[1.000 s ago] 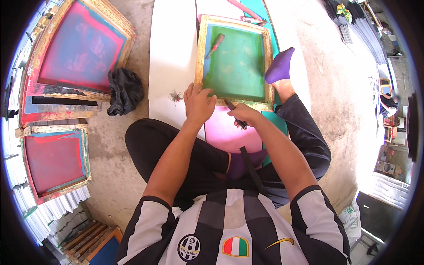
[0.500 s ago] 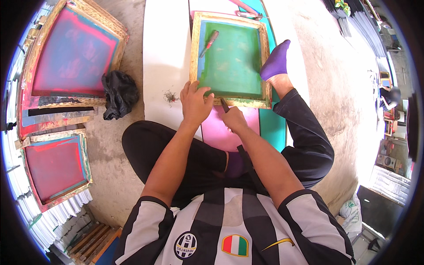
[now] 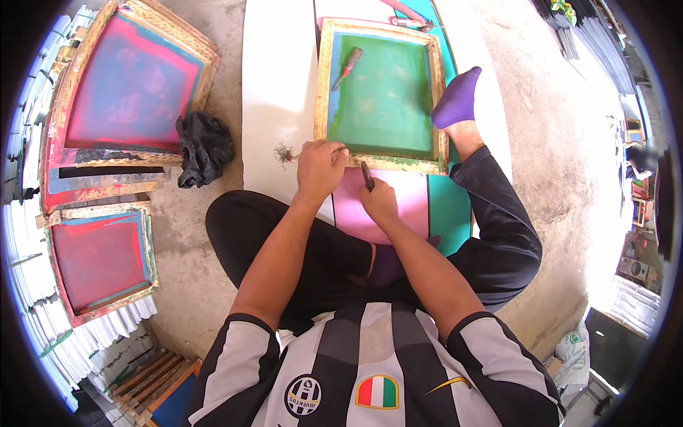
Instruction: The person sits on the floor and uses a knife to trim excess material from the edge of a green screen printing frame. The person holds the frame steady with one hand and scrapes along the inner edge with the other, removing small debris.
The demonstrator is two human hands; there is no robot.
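A screen-printing frame (image 3: 324, 85), wooden with green mesh, lies in front of me. My left hand (image 3: 321, 169) grips its near left corner, the fingers bent over the wood and the thumb close to the inner edge. My right hand (image 3: 380, 201) is closed around a narrow dark hand tool (image 3: 367, 176). That tool's upper end is at the frame's near rail, just right of my left hand; its exact kind is hard to make out. On the mesh, at the far left, rests a small tool with a dark and red handle (image 3: 349, 67).
White, pink and teal boards (image 3: 274, 85) lie under the frame. My purple-socked foot (image 3: 459, 99) is beside its right rail. Red and blue screen frames (image 3: 131, 85) and a black plastic bag (image 3: 204, 149) are at the left. Beyond the frame is a metal-headed tool (image 3: 411, 23).
My left hand's fingers have drawn in more tightly at the corner. My right hand and its tool have shifted slightly down from the rail. The whole view has moved a little.
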